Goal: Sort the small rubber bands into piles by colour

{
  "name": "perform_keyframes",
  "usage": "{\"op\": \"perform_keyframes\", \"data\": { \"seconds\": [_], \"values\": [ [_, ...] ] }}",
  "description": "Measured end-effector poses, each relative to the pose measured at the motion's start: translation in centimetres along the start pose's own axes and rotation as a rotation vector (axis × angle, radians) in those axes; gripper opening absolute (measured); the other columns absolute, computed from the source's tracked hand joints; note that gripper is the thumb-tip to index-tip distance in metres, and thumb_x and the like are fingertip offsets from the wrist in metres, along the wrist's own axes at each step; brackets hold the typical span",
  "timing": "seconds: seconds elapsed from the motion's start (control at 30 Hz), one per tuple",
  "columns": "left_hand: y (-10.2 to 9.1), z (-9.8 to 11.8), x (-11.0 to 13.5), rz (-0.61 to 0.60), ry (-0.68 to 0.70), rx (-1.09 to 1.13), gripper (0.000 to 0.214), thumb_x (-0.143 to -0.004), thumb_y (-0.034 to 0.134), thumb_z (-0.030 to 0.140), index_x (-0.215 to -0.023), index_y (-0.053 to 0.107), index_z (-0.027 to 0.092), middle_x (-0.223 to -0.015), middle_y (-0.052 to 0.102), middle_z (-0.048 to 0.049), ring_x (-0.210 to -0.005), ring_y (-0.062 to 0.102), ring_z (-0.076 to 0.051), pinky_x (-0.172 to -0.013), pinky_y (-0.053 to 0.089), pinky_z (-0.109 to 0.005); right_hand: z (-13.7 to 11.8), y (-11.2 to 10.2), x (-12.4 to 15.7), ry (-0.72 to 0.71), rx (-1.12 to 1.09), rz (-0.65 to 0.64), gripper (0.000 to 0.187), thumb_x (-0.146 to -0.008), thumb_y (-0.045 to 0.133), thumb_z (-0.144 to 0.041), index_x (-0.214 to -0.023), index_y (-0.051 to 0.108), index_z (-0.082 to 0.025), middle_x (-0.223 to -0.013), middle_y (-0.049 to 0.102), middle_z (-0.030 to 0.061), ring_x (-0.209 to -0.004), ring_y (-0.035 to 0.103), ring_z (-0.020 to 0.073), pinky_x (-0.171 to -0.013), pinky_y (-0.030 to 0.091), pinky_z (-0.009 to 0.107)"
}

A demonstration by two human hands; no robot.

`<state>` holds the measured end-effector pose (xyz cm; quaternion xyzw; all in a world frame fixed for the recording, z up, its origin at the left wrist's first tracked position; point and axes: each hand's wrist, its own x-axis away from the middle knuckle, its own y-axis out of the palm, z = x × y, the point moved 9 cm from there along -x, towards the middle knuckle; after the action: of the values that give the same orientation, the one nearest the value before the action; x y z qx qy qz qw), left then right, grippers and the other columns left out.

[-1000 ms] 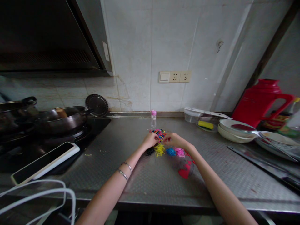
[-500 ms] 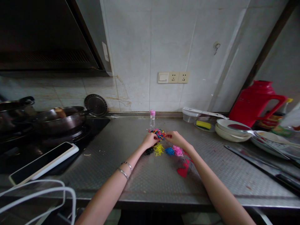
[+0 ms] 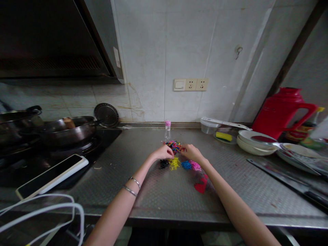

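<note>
A mixed heap of small colourful rubber bands (image 3: 174, 145) lies on the metal counter. My left hand (image 3: 164, 152) is closed in a pinch at the heap's near left side, just above the yellow rubber bands (image 3: 174, 164); anything between its fingertips is too small to make out. At the heap's right edge my right hand (image 3: 192, 152) has its fingers pinched together, their tips partly hidden. Black rubber bands (image 3: 164, 164) sit left of the yellow ones. Blue rubber bands (image 3: 186, 165) and pink rubber bands (image 3: 195, 165) lie below my right hand.
Behind the heap stands a transparent bottle (image 3: 167, 131) with a pink cap. A red-marked plastic bag (image 3: 201, 185) lies near my right forearm. Bowls (image 3: 252, 145), a knife (image 3: 279, 179) and a red thermos (image 3: 279, 111) are to the right; a stove with pans (image 3: 69, 131) is left.
My left hand has shifted slightly left and towards me, uncovering more of the black rubber bands. My right hand stays at the heap's edge. The view has moved slightly.
</note>
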<state>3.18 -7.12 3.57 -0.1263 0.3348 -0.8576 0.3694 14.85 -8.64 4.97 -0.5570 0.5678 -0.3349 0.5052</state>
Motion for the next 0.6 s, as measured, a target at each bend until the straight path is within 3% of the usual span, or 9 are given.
{"op": "perform_keyframes", "data": {
  "seconds": [0.13,0.37,0.6],
  "values": [
    [0.0,-0.1,0.2,-0.022,0.013,0.050,0.023,-0.061,0.062,0.025,-0.076,0.070,0.008,-0.066,0.065,-0.0043,-0.058,0.052,-0.011,-0.059,0.040,-0.021,-0.5,0.2,-0.1,-0.008,0.100,0.016,0.023,-0.076,0.049,-0.033,-0.092,0.065,-0.025,-0.091,0.066,0.0040,-0.082,0.059,0.0171,-0.060,0.036,0.021],
    [-3.8,-2.4,0.1,0.283,-0.038,0.072,0.027,-0.065,0.057,0.029,-0.074,0.070,0.008,-0.061,0.063,-0.0043,-0.054,0.048,-0.010,-0.053,0.035,-0.022,-1.4,0.7,-0.5,-0.033,0.187,0.027,0.020,-0.078,0.047,-0.029,-0.088,0.063,-0.022,-0.094,0.064,0.0063,-0.083,0.059,0.0181,-0.060,0.037,0.022],
    [-4.3,-4.3,0.0,0.349,-0.084,0.073,0.027,-0.065,0.055,0.029,-0.074,0.069,0.008,-0.062,0.063,-0.0036,-0.057,0.051,-0.011,-0.055,0.036,-0.022,-1.3,0.7,-0.5,0.003,0.137,-0.006,0.017,-0.080,0.048,-0.029,-0.085,0.062,-0.021,-0.093,0.064,0.0072,-0.082,0.059,0.0181,-0.060,0.038,0.022]
  ]
}}
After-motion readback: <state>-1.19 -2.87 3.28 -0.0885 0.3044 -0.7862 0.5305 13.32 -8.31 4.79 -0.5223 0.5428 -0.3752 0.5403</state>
